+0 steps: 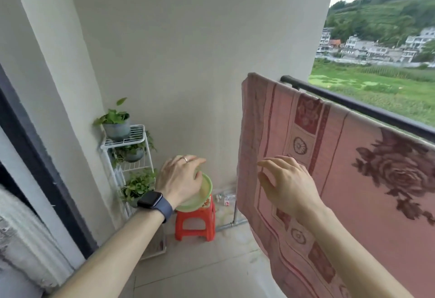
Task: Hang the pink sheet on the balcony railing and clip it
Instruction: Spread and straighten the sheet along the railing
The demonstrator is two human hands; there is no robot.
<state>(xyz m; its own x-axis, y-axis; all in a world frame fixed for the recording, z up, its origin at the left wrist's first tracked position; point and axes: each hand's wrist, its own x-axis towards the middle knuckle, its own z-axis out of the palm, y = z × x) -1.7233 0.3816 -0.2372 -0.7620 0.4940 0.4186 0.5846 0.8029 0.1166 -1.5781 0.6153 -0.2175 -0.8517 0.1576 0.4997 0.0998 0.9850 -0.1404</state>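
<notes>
Already the pink sheet point(329, 168) hangs draped over the balcony railing point(376, 111), with no clip on it that I can see. My right hand point(289, 184) hovers in front of its edge, fingers loosely spread, holding nothing, probably ready to steady the cloth. My left hand point(181, 180) reaches toward the green bowl point(204, 194) on the red stool point(195, 224), likely for clips; I cannot tell whether it grips anything.

Pink sheet point(341, 180), rose-patterned with darker bordered bands, drapes over the black railing point(367, 109), hanging down the balcony side, left edge loosely rumpled.
</notes>
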